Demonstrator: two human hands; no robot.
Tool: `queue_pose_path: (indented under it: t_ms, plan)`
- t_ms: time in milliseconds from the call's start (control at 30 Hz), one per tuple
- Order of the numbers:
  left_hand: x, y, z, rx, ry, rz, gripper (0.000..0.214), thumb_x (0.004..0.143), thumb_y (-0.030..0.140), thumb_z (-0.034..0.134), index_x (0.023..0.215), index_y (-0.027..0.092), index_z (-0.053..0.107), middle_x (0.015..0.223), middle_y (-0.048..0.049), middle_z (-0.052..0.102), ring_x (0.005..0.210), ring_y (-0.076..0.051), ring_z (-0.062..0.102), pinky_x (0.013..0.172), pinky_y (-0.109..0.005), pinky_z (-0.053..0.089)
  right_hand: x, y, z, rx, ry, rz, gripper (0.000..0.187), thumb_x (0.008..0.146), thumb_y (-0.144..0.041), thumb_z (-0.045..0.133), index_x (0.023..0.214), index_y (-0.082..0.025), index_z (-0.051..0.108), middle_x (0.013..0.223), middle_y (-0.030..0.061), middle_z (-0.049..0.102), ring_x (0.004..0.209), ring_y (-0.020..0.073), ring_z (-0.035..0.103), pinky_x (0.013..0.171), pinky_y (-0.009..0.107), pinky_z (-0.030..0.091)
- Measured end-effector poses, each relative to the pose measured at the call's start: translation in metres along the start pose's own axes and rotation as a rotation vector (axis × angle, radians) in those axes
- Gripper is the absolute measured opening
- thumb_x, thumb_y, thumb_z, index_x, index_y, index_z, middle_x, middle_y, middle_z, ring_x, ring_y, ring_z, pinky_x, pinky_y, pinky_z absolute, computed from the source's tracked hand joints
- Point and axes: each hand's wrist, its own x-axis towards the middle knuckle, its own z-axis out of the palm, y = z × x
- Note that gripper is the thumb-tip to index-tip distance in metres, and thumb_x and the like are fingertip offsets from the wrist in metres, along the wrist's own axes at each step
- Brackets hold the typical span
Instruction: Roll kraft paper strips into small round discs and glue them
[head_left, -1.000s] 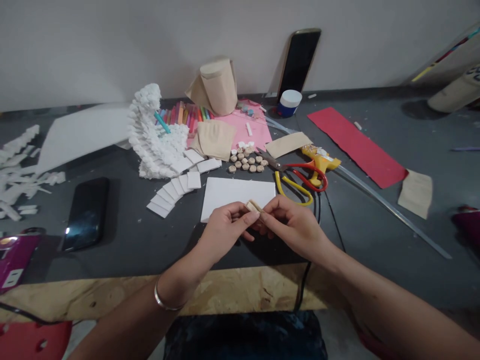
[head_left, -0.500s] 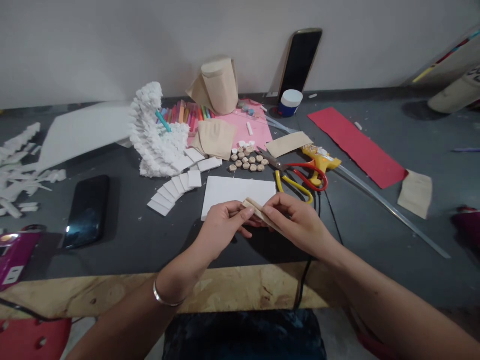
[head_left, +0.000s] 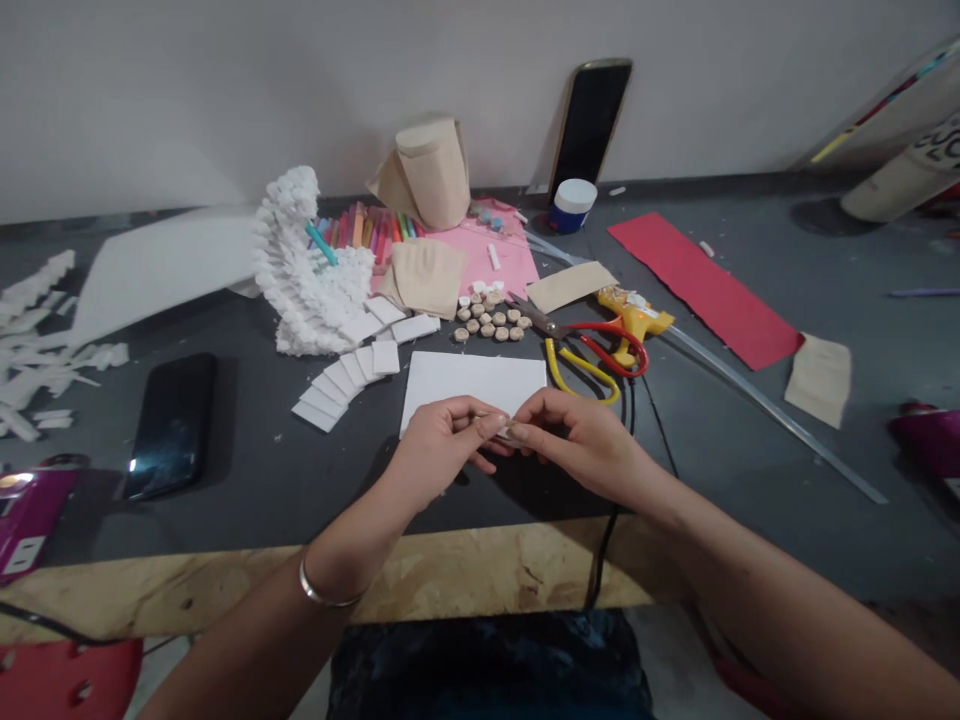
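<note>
My left hand point(head_left: 450, 440) and my right hand point(head_left: 577, 445) meet at the front of the table. Between their thumbs and fingertips they pinch a small folded or rolled beige strip point(head_left: 510, 427), mostly covered by the fingers. Just behind the hands lies a white rectangular board point(head_left: 474, 376), its near edge partly hidden by them. Beyond it sits a cluster of small round beige pieces point(head_left: 499, 320). To their right are red-and-yellow-handled scissors point(head_left: 611, 345), next to a yellow glue gun point(head_left: 646, 320) with a clear stick.
Left of the board, small white squares point(head_left: 341, 378) overlap near a bumpy white foam shape point(head_left: 289, 270). A black phone point(head_left: 171, 425) lies at left. Behind stand a beige roll point(head_left: 433, 175), a blue-and-white jar point(head_left: 574, 205) and a leaning phone point(head_left: 592, 125). Red paper point(head_left: 701, 285) lies right.
The beige strip, earlier seen long and sticking up between the hands, now shows only as a small bit at the fingertips. My right hand has come slightly left, closer to the left.
</note>
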Motion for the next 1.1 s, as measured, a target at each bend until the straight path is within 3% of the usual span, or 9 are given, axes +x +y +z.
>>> queue_pose_path:
  t_ms: [333, 500, 733, 933, 1100]
  plan:
    - [0.002, 0.002, -0.009, 0.061, 0.094, 0.049, 0.024, 0.077, 0.035, 0.072, 0.091, 0.015, 0.072, 0.080, -0.0066, 0.075, 0.070, -0.016, 0.071, 0.059, -0.025, 0.059, 0.003, -0.001, -0.009, -0.038, -0.035, 0.000, 0.021, 0.086, -0.039, 0.062, 0.085, -0.019, 0.064, 0.072, -0.0013, 0.062, 0.058, 0.0102, 0.053, 0.055, 0.023, 0.041]
    - [0.000, 0.009, -0.021, 0.293, 0.092, 0.075, 0.028, 0.079, 0.034, 0.069, 0.100, 0.016, 0.073, 0.076, -0.0046, 0.074, 0.059, -0.012, 0.065, 0.057, -0.022, 0.052, 0.004, 0.003, -0.009, -0.207, -0.012, -0.044, 0.015, 0.086, -0.035, 0.063, 0.084, -0.020, 0.066, 0.075, -0.0009, 0.067, 0.067, 0.0131, 0.056, 0.060, 0.025, 0.039]
    - [-0.005, 0.013, -0.040, 0.705, 0.139, 0.185, 0.018, 0.081, 0.030, 0.065, 0.092, 0.021, 0.075, 0.083, -0.0035, 0.075, 0.071, -0.017, 0.064, 0.064, -0.028, 0.046, 0.011, 0.006, -0.008, -0.373, 0.060, -0.160, 0.009, 0.087, -0.027, 0.062, 0.083, -0.022, 0.068, 0.082, 0.0019, 0.072, 0.076, 0.0181, 0.062, 0.072, 0.032, 0.041]
    - [0.003, 0.012, -0.046, 1.043, 0.025, 0.307, 0.009, 0.083, 0.020, 0.064, 0.083, 0.021, 0.074, 0.086, -0.0034, 0.073, 0.085, -0.020, 0.062, 0.079, -0.035, 0.042, 0.017, 0.014, -0.001, -0.598, 0.102, -0.225, 0.004, 0.085, -0.024, 0.068, 0.081, -0.022, 0.069, 0.082, 0.0022, 0.072, 0.084, 0.0212, 0.060, 0.077, 0.035, 0.033]
    - [0.009, 0.016, -0.051, 1.143, -0.016, 0.332, 0.007, 0.083, 0.019, 0.065, 0.082, 0.020, 0.072, 0.088, -0.0025, 0.069, 0.086, -0.019, 0.060, 0.078, -0.034, 0.040, 0.018, 0.016, -0.001, -0.664, 0.116, -0.249, 0.005, 0.087, -0.026, 0.067, 0.086, -0.022, 0.069, 0.087, 0.0029, 0.069, 0.088, 0.0210, 0.058, 0.076, 0.034, 0.030]
